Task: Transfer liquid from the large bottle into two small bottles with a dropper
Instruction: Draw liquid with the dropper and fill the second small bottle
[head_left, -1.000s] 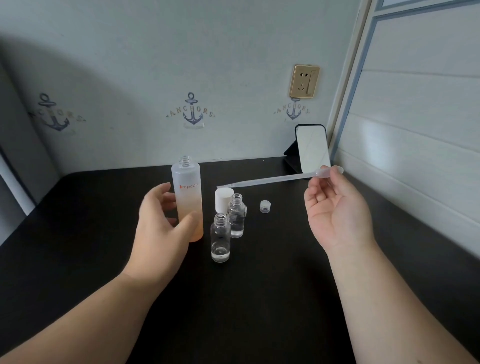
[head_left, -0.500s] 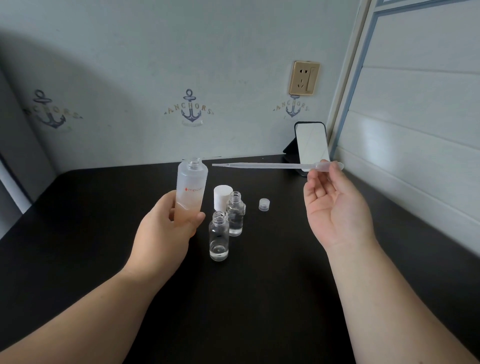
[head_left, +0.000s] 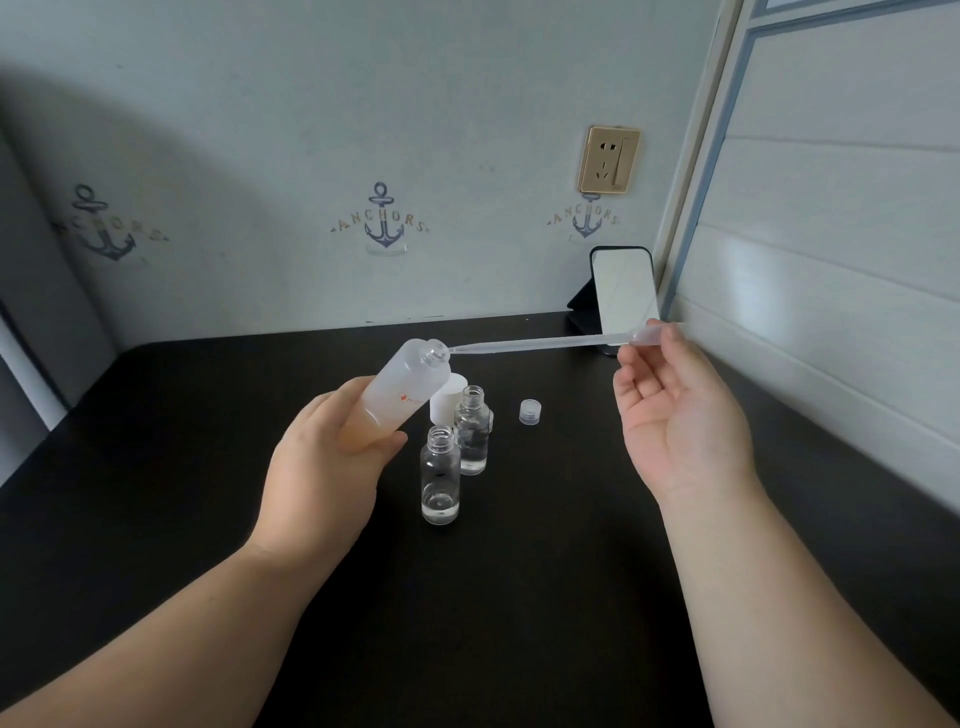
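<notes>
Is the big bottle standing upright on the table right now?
No, the left hand holds the large bottle lifted off the table and tilted, its open mouth leaning toward the dropper tip.

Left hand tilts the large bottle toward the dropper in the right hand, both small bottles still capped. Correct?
Not quite. In the head view both small bottles stand uncapped. The rest holds: left hand tilts the large bottle toward the dropper in the right hand.
</notes>
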